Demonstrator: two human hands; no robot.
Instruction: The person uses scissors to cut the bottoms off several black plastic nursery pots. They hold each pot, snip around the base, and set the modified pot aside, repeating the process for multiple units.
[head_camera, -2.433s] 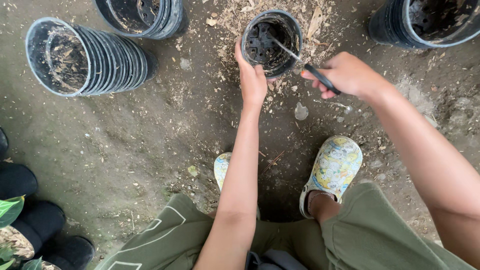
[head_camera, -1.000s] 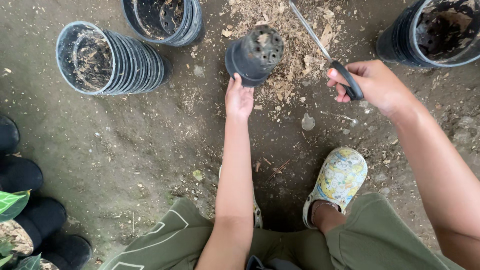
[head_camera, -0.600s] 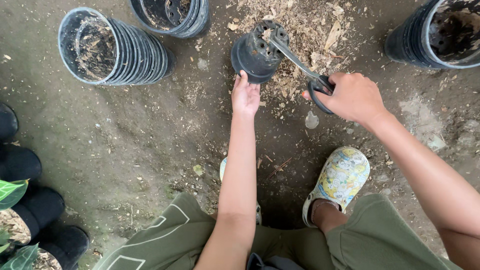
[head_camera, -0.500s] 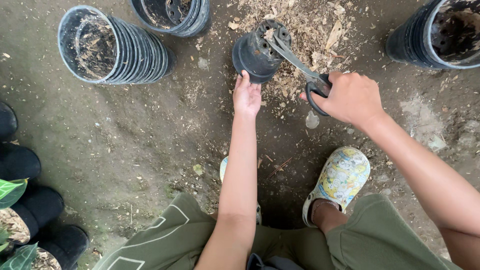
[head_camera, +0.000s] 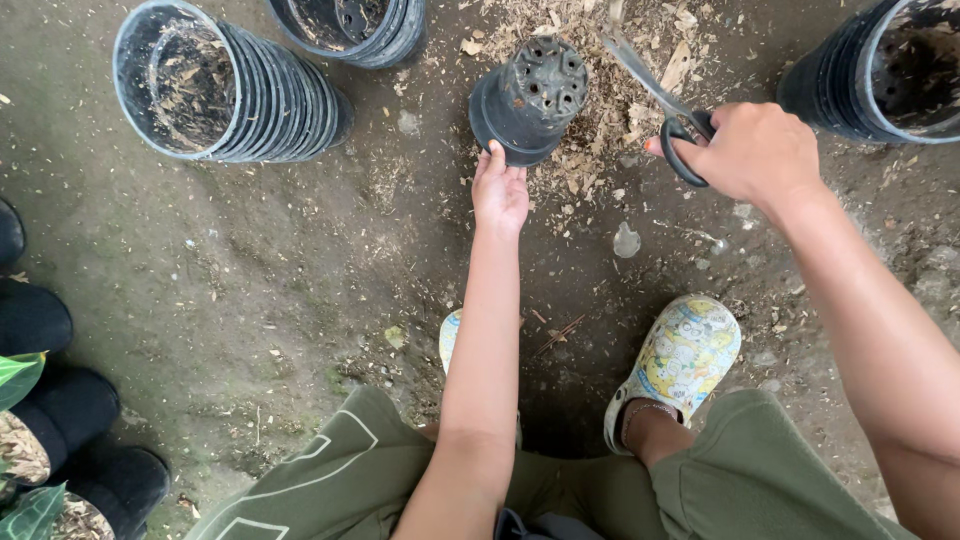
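A black plastic pot (head_camera: 527, 97) lies tipped over on the dirt, its holed bottom facing up toward me. My left hand (head_camera: 499, 190) grips its rim from below. My right hand (head_camera: 752, 150) holds black-handled scissors (head_camera: 660, 100), blades pointing up-left, tip just right of the pot and apart from it. Wood chips and dry debris (head_camera: 600, 150) are scattered around the pot.
A sideways stack of black pots (head_camera: 230, 90) lies at the upper left, another stack (head_camera: 350, 25) at the top, and a third (head_camera: 880, 70) at the upper right. My patterned clogs (head_camera: 680, 355) stand on the dirt. Small black potted plants (head_camera: 60, 440) sit at the left edge.
The pot went from open end up to bottom up, held by my left hand. The scissors, touching the pot's bottom a moment ago, have lifted away to the right.
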